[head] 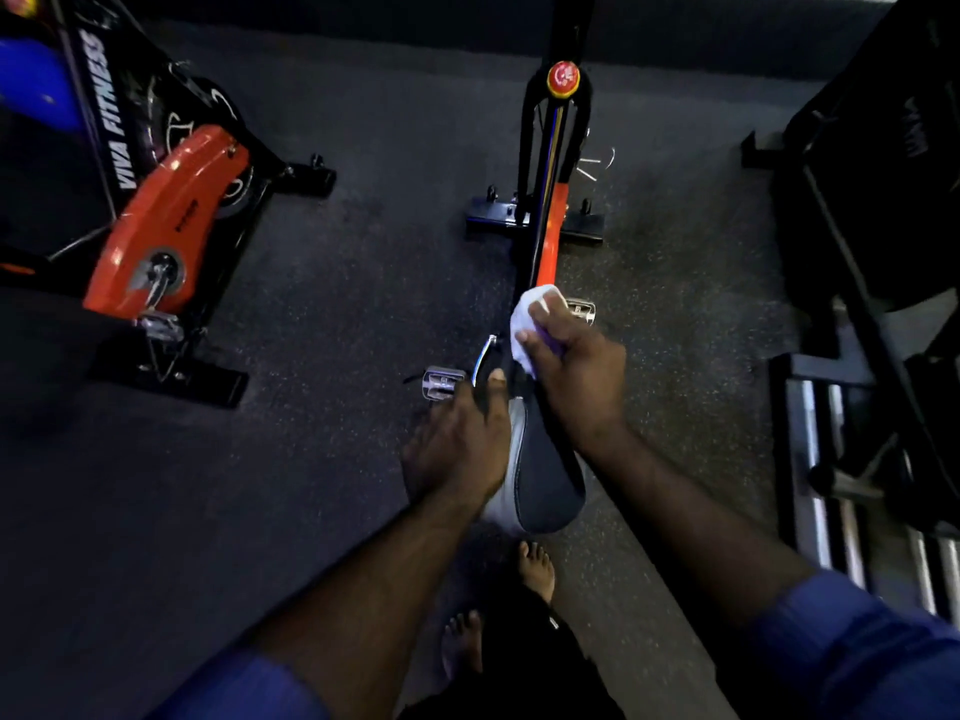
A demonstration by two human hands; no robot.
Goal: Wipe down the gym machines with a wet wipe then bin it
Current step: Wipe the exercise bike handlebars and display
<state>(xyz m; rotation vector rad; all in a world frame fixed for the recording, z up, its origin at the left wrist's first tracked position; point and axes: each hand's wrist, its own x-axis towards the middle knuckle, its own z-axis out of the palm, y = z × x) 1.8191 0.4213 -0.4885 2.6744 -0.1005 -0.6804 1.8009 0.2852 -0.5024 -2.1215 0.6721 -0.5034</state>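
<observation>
Item 1, wet wipe [530, 314]: white, bunched, held in your right hand [576, 376], whose fingers [550, 324] curl over it and press it at the nose end of the saddle [545, 475], where the saddle meets the frame of the spin bike [550, 163]. Item 2, left hand [457, 444]: holds nothing; it lies relaxed on the saddle's left side with the thumb [496, 387] along the nose, and appears to steady the seat. Whether its fingers hook under the edge cannot be told. Item 3, step in hand: wiping, judged early to middle of the task, with the saddle being worked on 1 machine. Item 4, outstanding: the red knob [563, 79] and the frame ahead look like your next surfaces, and a 2nd bike [171, 215] stands well apart at your left. Next move calls for drawing the wipe back along the saddle top or reaching forward up the frame, keeping firm contact. No bin is in view; you will need to locate 1 afterwards.
</observation>
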